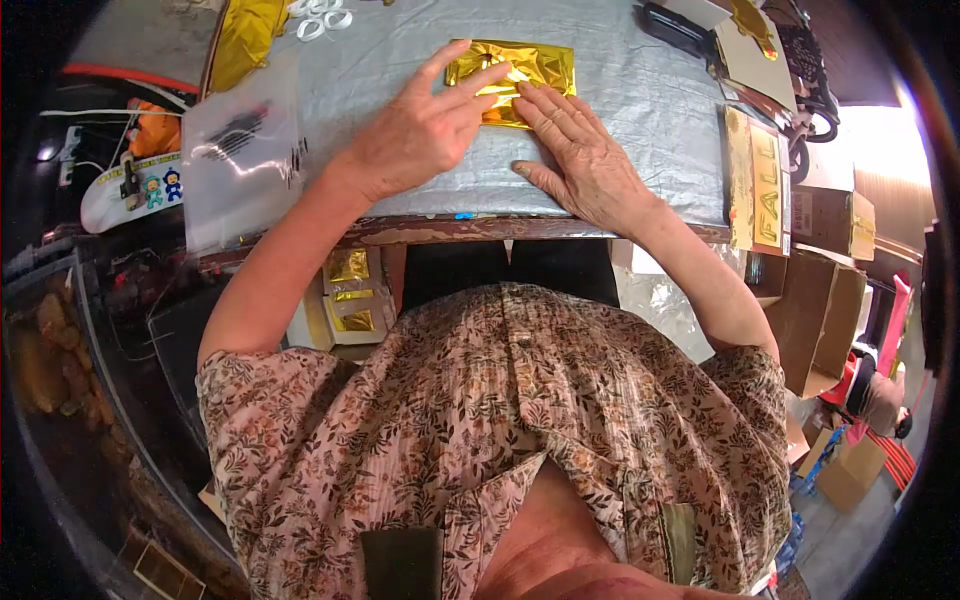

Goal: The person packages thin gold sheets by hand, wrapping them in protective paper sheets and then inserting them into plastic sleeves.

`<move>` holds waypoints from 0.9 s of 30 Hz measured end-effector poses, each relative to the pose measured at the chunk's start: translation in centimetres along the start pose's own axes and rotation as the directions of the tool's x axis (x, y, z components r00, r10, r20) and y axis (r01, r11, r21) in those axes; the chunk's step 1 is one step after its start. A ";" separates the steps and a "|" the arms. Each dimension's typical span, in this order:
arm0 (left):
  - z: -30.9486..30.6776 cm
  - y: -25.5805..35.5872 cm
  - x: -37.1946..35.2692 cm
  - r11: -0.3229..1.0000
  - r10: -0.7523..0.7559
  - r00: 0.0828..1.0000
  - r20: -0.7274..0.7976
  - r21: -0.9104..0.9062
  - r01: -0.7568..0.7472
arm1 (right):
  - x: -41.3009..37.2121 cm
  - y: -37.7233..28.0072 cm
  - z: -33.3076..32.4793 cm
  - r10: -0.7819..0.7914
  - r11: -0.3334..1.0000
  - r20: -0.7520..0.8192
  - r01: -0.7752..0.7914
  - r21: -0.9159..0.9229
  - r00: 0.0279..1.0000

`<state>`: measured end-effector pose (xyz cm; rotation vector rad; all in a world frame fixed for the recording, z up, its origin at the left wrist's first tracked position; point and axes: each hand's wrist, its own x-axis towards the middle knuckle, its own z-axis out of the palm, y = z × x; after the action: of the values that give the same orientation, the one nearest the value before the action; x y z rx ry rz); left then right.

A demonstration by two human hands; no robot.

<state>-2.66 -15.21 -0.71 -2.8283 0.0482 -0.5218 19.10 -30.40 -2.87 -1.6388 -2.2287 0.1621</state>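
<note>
A gold packet [550, 65] lay flat on the sheet [640, 90] covering the table [420, 232], before the person and toward the far side. The left hand [430, 125] came over it from the left, fingers spread, the forefinger at the far left corner; whether these fingertips bore down could not be told. The right hand [580, 155] lay palm down, its fingers extended onto the packet's near right part and its thumb apart on the sheet. The grip of each hand was released, neither closing around anything; the flat right fingers probably served to steady the slippery foil against the table.

Other items stood around the margins, an arrangement that presumably left the middle free for both hands: clear sleeves [225, 190] at the near left, white rings [322, 18] and a gold bag [245, 40] at the far left, a black case [675, 28] at the far right, and a lettered panel [767, 190] at the right.
</note>
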 end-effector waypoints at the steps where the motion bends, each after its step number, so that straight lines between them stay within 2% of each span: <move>1: -0.2 -0.1 0.4 1.000 -0.012 0.999 -0.044 -0.020 0.011 | 0.1 0.0 0.0 0.002 1.000 -0.034 -0.001 0.014 0.999; 2: -0.4 -0.3 0.7 0.999 -0.023 0.996 -0.088 -0.040 0.020 | 0.2 0.1 0.0 0.005 1.000 -0.040 -0.004 0.009 0.999; 3: -0.9 -0.4 1.2 0.999 -0.018 0.996 -0.092 -0.035 0.015 | 0.5 0.4 0.0 0.004 1.000 -0.116 -0.001 0.026 0.993; 4: -1.4 -0.5 1.7 0.988 -0.071 0.988 -0.136 -0.149 0.051 | 0.6 0.3 -0.1 0.004 0.999 -0.189 0.004 0.045 0.982; 5: -2.1 -0.5 2.0 0.961 -0.130 0.976 -0.172 -0.265 0.081 | 0.6 0.0 -0.4 0.004 0.999 -0.189 0.004 0.044 0.982; 6: -2.8 -0.6 2.3 0.961 -0.132 0.976 -0.174 -0.263 0.083 | 0.7 -0.5 -1.2 0.110 0.989 -0.155 -0.092 0.115 0.982; 7: -3.7 -0.8 2.6 0.903 -0.183 0.976 -0.114 -0.413 0.121 | 0.8 -1.0 -1.9 0.207 0.966 -0.113 -0.185 0.181 0.972; 8: -4.5 -1.0 2.7 0.820 -0.226 0.973 -0.049 -0.549 0.163 | 0.8 -1.5 -2.2 0.197 0.968 -0.112 -0.176 0.177 0.974; 9: -5.5 -1.1 2.6 0.822 -0.233 0.971 -0.053 -0.545 0.167 | 0.8 -2.0 -2.6 0.292 0.889 -0.148 -0.211 0.407 0.945; 10: -6.6 -1.1 2.6 0.591 -0.388 0.921 0.035 -0.758 0.277 | 0.7 -2.3 -3.0 0.391 0.759 -0.159 -0.219 0.614 0.907; 11: -7.3 -1.0 2.5 0.296 -0.499 0.852 0.158 -0.893 0.338 | 0.4 -2.3 -3.5 0.442 0.710 -0.133 -0.255 0.656 0.887; 12: -7.5 -0.8 2.2 0.304 -0.501 0.853 0.144 -0.894 0.329 | 0.1 -2.3 -4.0 0.436 0.719 -0.141 -0.250 0.648 0.889; 14: -6.9 -0.3 1.2 -0.080 -0.706 0.690 0.157 -0.987 0.142 | -0.3 -2.2 -5.0 0.586 0.368 0.099 -0.372 0.852 0.804; 15: -6.0 -0.1 0.2 -0.172 -0.710 0.681 0.178 -0.982 0.078 | -0.4 -2.7 -5.5 0.587 0.247 0.137 -0.338 0.908 0.798; 16: -5.6 0.7 -0.1 -0.168 -0.710 0.684 0.170 -0.983 0.070 | -0.7 -3.0 -5.4 0.588 0.256 0.130 -0.336 0.907 0.798; 18: -5.4 2.8 -0.4 -0.408 -0.639 0.642 0.425 -0.894 0.185 | -1.1 -3.5 -4.6 0.556 0.097 0.061 -0.138 0.986 0.829; 19: -5.4 3.8 0.0 -0.411 -0.638 0.641 0.426 -0.893 0.184 | -1.1 -3.9 -4.5 0.557 0.097 0.064 -0.141 0.985 0.828; 21: -5.3 5.9 1.1 -0.406 -0.737 0.580 0.347 -0.913 0.029 | -1.4 -4.6 -4.1 0.546 0.024 0.110 -0.147 0.989 0.831; 22: -5.1 6.6 1.0 -0.414 -0.734 0.581 0.352 -0.910 0.030 | -1.6 -5.0 -3.9 0.551 0.021 0.115 -0.152 0.988 0.827; 24: -4.6 7.5 0.8 -0.397 -0.777 0.529 0.342 -0.918 0.010 | -1.6 -5.5 -3.6 0.526 -0.111 0.149 -0.106 0.988 0.837; 27: -4.3 8.1 0.9 -0.384 -0.820 0.483 0.307 -0.921 -0.065 | -1.5 -6.4 -2.9 0.586 -0.158 0.162 -0.085 0.984 0.794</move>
<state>-3.19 -24.19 1.36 -3.4504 -1.5039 -2.9154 14.83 -34.21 1.45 -1.0308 -0.6000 1.2386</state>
